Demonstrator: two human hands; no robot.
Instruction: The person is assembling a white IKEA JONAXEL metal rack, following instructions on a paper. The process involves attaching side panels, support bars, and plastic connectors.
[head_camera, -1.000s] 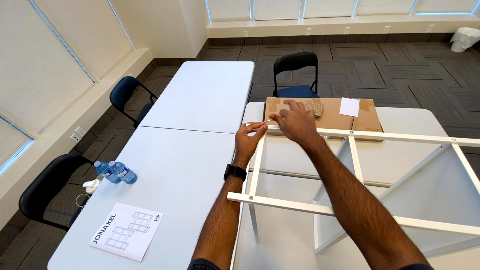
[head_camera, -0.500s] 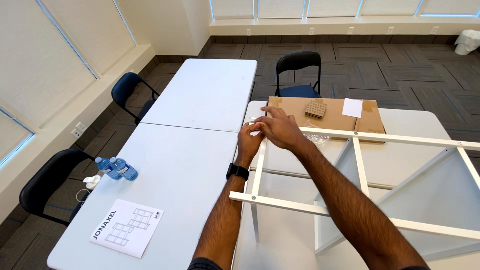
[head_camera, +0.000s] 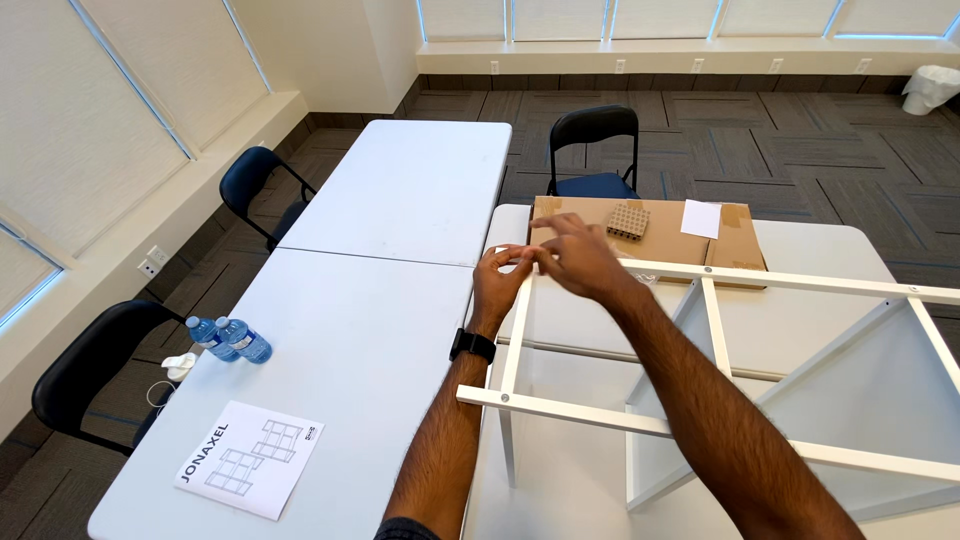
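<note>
The right hand (head_camera: 580, 262) had drawn back from the flat brown cardboard sheet (head_camera: 660, 232) at twelve o'clock, where it hovered a second earlier, and now met the left hand (head_camera: 500, 285) at the near corner of the white metal shelving frame (head_camera: 705, 330). Its fingers were loosely spread and blurred with motion; whether they carried anything could not be told. The left hand, a black watch (head_camera: 472, 345) on its wrist, pinched the frame's corner joint. That suggested work at this corner was in hand. At eight o'clock lay a printed instruction sheet (head_camera: 250, 458) and two clear water bottles (head_camera: 228, 338).
</note>
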